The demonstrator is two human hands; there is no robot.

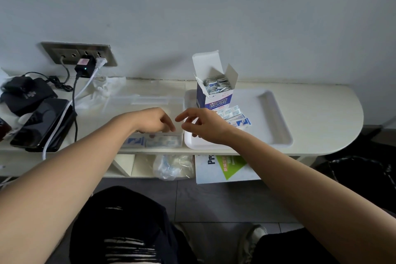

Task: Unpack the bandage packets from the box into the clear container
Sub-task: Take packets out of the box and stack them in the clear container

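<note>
Our right grip (205,126), spread and empty, is hovering just left of the flat blue-and-white bandage packets (233,114), nearer than our left grip (154,121), whose hold we are failing to make out.

I see a steel wall socket panel (79,53) with a black adapter (84,66) plugged in, its green light on. A black tablet (40,126) lies at the left end of the white shelf (321,100), beside a black pouch (25,92). Below, a plastic bag (171,166) sits next to a booklet (225,169).
</note>
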